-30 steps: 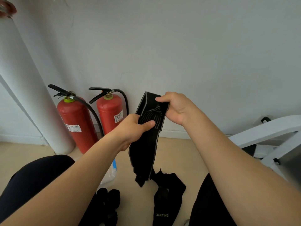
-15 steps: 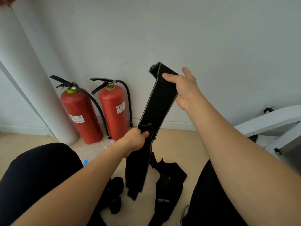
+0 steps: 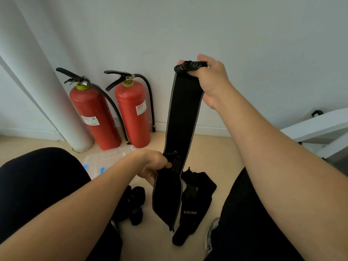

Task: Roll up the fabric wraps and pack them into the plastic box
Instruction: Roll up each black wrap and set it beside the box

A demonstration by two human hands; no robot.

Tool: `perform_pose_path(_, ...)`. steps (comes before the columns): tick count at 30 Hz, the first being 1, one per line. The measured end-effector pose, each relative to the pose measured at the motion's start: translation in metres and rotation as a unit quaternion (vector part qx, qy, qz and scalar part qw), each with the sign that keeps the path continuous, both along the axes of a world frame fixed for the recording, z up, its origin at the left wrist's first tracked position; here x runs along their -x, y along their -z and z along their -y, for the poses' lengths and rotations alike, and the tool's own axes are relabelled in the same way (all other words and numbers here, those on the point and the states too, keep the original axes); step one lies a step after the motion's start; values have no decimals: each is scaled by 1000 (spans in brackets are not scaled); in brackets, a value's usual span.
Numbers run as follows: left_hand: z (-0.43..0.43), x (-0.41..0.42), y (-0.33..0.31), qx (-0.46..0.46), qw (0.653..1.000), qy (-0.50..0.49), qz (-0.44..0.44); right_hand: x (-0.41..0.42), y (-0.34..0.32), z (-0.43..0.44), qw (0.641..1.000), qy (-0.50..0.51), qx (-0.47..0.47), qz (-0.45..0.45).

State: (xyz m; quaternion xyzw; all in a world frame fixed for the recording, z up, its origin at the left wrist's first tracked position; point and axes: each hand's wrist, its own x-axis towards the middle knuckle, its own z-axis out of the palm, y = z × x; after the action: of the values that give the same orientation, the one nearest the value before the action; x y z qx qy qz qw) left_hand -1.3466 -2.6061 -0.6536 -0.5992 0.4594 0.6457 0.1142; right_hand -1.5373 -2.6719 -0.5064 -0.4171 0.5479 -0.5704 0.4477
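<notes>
Black fabric wrap (image 3: 183, 117) hangs stretched down the centre of the frame. The right hand (image 3: 212, 80), upper centre, clenches its bunched top end. The left hand (image 3: 150, 166), lower down, pinches it between thumb and fingers, and the tail dangles below. A clear plastic box (image 3: 109, 157) sits on the floor left of centre, before two red fire extinguishers (image 3: 133, 113). A second wrap marked XUEYING (image 3: 195, 204) lies beneath, with dark rolled bundles (image 3: 136, 202) to its left.
</notes>
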Motion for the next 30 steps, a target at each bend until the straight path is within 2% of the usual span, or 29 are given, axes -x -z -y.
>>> perform_pose_path(3,3,-6,5,64,993,66,79,-5,6,0,997,-15,-12,-76)
perform_pose_path(6,9,-11,8,164,971,96,143,-12,14,-2,992,-69,-68,-83)
perform_pose_path(8,21,-12,4,252,956,39,146,-17,21,-2,985,-106,-87,-101)
perform_pose_path(10,38,-11,-8,351,927,-69,112,-23,27,-1,979,-132,-88,-129)
perform_pose_path(12,52,-7,-33,438,874,-205,42,-26,31,1,974,-147,-81,-152)
perform_pose_path(14,65,-5,-65,448,844,-287,-70,-27,34,5,968,-151,-65,-190)
perform_pose_path(16,75,-8,-94,437,847,-268,-141,-27,34,8,962,-148,-41,-226)
perform_pose_path(21,93,-10,-129,445,855,-200,-173,-26,24,16,974,-129,-1,-188)
perform_pose_path(26,104,-8,-140,513,828,-142,-176,-21,17,21,974,-82,8,-210)
perform_pose_path(28,105,-9,-134,542,809,-138,-181,-18,17,22,973,-92,7,-212)
perform_pose_path(30,107,-11,-127,583,790,-122,-146,-15,16,20,968,-121,13,-221)
